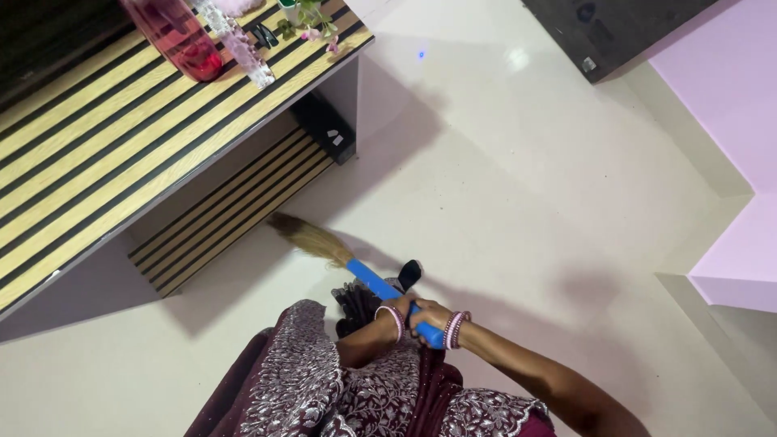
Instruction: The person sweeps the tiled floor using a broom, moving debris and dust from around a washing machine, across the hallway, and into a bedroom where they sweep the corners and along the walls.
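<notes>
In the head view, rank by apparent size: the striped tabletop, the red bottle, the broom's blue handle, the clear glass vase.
1. Striped tabletop, by far the largest.
2. Red bottle, cut off at the top edge.
3. Blue handle, partly hidden by both hands, and clear glass vase, also cut off: too close to rank.

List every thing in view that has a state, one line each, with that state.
broom: tilted, bristle end at the floor by the table's lower shelf, blue handle gripped
left hand: closed round the blue handle
right hand: closed round the handle, beside the left
red bottle: upright on the striped table, cap out of view
clear bottle: upright beside the red one
floor: glossy, pale
</notes>
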